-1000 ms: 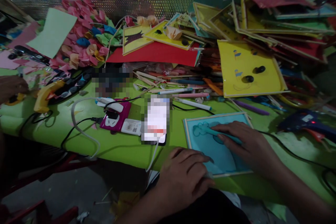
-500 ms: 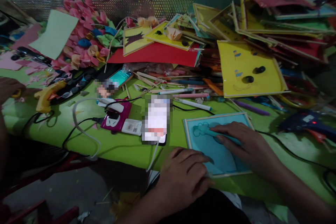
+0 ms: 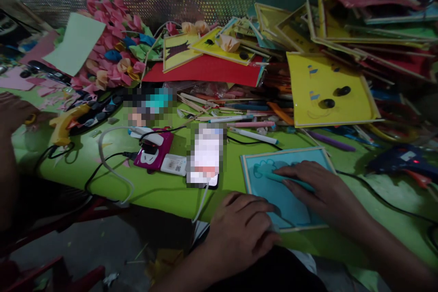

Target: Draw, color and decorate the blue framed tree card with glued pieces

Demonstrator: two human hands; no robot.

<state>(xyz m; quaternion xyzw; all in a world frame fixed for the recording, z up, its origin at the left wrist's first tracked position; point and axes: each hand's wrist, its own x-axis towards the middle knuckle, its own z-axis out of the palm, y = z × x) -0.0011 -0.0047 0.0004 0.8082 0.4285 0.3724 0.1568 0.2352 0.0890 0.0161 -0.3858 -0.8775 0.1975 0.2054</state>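
A teal pen [image 3: 273,175] is held slantwise above a blue sheet [image 3: 263,191] edged with thin sticks, which is laid flat on the green table [image 3: 160,198] in front of the person. Its tip is brought to a scalloped outline [image 3: 265,164] drawn near the sheet's far left corner; whether the tip is pressed to the sheet cannot be told. The pen is gripped by the right hand [image 3: 321,191], with thumb and fingers clamped on it. The left hand [image 3: 242,223] is rested at the near left corner of the sheet, its fingers bent and kept close together; whether the edge is pinched cannot be told. To the left, a lit phone [image 3: 204,155] is placed beside a white charger [image 3: 173,164] plugged into a purple power strip [image 3: 164,141]. Beyond the blue sheet, a white marker [image 3: 253,136] and a purple pen [image 3: 333,140] are strewn, with a yellow sheet [image 3: 301,105] propped behind. A dark blue glue gun [image 3: 397,159] is left at the right. At the far left, another person's hand [image 3: 15,112] is seen near a yellow glue gun [image 3: 63,127]
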